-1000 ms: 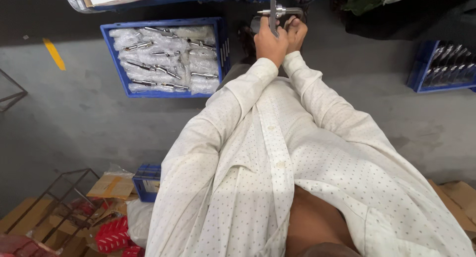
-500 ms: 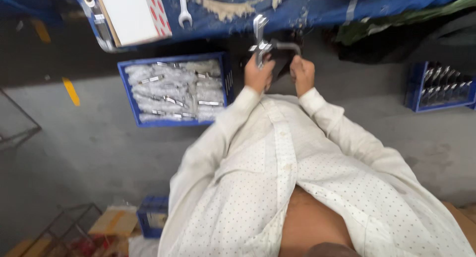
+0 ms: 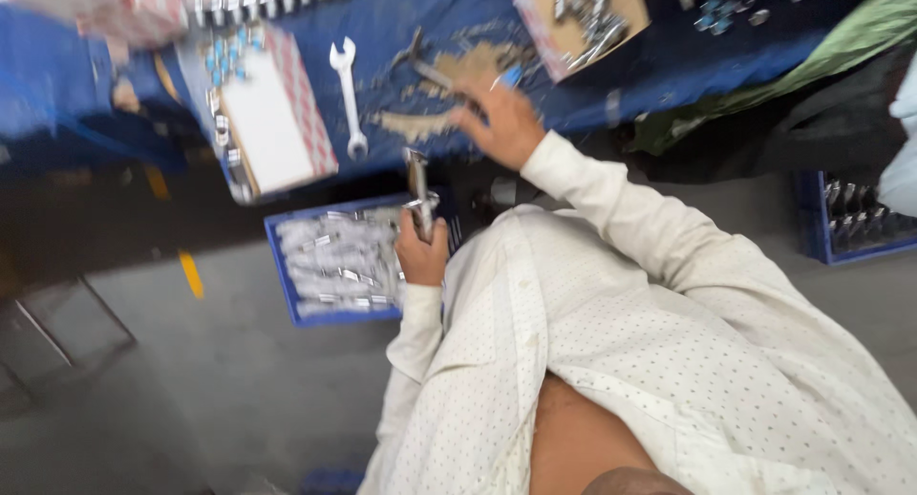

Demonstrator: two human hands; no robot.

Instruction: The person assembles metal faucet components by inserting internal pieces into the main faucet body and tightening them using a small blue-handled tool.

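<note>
Blue cloth covers the workbench [image 3: 401, 36] along the top of the view, its near edge running just above the grey concrete floor [image 3: 220, 380], which lies open and wide to the left and below. A blue crate [image 3: 287, 275] of bagged metal parts sits on that floor just beside the left hand [image 3: 420, 256], whose fingers are wrapped tight round a slim metal tool [image 3: 418, 194] held upright just below the bench edge. The right hand [image 3: 501, 122] lies out over the bench with fingers spread loosely by a patch of worn cloth; whether it grips anything I cannot tell through the blur, and a silver spanner [image 3: 350, 98] lies well to its left.
</note>
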